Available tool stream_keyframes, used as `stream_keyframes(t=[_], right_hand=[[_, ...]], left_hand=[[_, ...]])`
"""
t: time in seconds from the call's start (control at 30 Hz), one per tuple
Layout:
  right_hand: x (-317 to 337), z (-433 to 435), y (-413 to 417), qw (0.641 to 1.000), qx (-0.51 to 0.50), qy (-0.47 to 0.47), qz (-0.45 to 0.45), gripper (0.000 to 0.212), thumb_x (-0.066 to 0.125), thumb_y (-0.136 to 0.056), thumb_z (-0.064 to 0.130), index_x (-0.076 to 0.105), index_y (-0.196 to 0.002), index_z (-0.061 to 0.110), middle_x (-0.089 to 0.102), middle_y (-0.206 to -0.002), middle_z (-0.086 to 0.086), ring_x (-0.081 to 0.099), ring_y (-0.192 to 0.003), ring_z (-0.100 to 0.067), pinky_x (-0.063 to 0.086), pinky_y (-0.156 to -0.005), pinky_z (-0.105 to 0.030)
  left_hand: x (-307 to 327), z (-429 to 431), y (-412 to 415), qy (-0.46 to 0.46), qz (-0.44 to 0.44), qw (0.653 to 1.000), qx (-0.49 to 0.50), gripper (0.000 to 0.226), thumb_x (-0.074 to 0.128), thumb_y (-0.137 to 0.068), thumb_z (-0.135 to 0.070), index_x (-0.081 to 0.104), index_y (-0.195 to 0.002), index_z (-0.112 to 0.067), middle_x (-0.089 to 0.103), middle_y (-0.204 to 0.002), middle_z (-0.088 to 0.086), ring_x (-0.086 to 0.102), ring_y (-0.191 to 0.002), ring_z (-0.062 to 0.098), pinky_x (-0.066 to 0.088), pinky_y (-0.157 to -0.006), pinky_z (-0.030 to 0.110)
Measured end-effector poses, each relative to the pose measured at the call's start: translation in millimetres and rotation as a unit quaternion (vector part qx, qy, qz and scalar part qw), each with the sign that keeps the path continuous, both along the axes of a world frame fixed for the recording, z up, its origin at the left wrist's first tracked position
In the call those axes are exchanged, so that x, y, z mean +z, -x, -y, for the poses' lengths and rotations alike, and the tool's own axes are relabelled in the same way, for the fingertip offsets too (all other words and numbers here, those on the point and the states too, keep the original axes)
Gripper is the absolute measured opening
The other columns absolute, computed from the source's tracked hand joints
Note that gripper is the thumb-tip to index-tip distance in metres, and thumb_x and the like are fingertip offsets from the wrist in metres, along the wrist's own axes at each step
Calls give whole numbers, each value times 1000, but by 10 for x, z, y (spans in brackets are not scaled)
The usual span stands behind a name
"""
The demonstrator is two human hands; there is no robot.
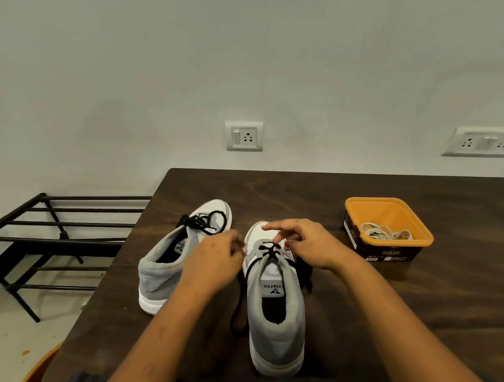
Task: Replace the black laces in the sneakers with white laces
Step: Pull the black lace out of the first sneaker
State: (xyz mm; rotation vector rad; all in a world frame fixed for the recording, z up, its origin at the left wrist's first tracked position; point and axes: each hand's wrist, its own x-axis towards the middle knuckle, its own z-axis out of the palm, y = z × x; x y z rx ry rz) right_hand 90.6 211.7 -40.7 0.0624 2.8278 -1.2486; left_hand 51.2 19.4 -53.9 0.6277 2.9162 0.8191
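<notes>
Right hand (310, 245) pinches the black lace (269, 249) at the sneaker's (274, 331) front eyelets; left hand (213, 264) curls alongside, its hold hidden.

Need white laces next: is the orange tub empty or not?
Not empty: the orange tub holds a loose bundle of white laces.

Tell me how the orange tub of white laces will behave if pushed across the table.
The orange tub is probably light: it looks like thin plastic holding only a few white laces. Low and wide, it should slide on the table rather than tip. The loosely coiled laces may shift.
</notes>
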Motion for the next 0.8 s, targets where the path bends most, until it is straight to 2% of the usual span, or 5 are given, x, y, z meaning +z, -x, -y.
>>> stream_keyframes(t=[0.17, 0.27, 0.53, 0.67, 0.8], right_hand=[[-131, -40, -9, 998, -18, -46, 45, 37, 50, -90, -4, 70, -105, 23, 64, -89, 5, 60, -84, -9, 48, -76, -20], [-201, -10, -2, 997, -38, -67, 27, 22, 57, -91, 7, 69, -92, 26, 60, -81, 10, 60, -84, -10, 44, -72, -19], [-218, -4, 1, 995, -56, -76, 42, 11, 60, -93, 18, 70, -97, 20, 62, -81, 3, 57, -69, -9, 49, -68, -25], [-187, -3, -25, 995, -22, 4, 100, 15, 55, -96, 30, 62, -103, 19, 57, -78, 5, 53, -62, -6, 45, -56, -20], [-192, -38, -61, 987, 24, 67, 141, 42, 76, -78, 34, 59, -115, 21, 61, -91, 1, 56, -76, -8, 46, -63, -20]], left_hand=[[-207, -248, 3, -101, -4, 992, -70, 24, 50, -93, -19, 63, -111, -26, 65, -111, -1, 58, -105, 18, 45, -90, 33], [-285, -292, -4, -118, 44, 986, -113, 25, 50, -95, -32, 64, -115, -27, 63, -117, -3, 55, -110, 14, 44, -95, 33], [-255, -374, -87, -23, -32, 996, -84, 26, 46, -90, -21, 61, -111, -18, 59, -115, 4, 57, -103, 24, 46, -88, 40], [-249, -417, -125, 30, -62, 994, -82, 19, 42, -92, -21, 53, -106, -15, 50, -112, 5, 57, -95, 29, 42, -74, 37], [-268, -377, -74, 38, -7, 995, -95, 16, 51, -88, -25, 52, -103, -19, 40, -112, 2, 56, -92, 29, 42, -70, 35]])
